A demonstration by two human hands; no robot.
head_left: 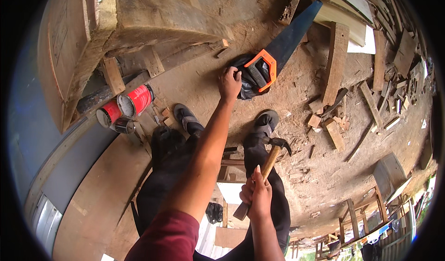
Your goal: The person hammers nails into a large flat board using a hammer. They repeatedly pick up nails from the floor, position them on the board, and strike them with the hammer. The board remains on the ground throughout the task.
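My right hand [257, 196] is wrapped around the wooden handle of a claw hammer [270, 161], held in front of my right leg with its dark metal head up. My left arm stretches forward. Its hand [230, 83] has its fingers curled at the near left edge of a black plastic bag [248, 78] on the ground and seems to grip it; the fingertips are partly hidden. Over the bag lies a handsaw's orange and black handle [272, 71]. The saw's dark blade [294, 34] points away to the far right.
A large wooden frame [153, 17] stands at the far left. Near its foot are red cans [139, 98]. Planks [336, 61] and wood offcuts [333, 133] lie scattered across the dirt floor on the right. A wooden chair [361, 214] stands at the lower right.
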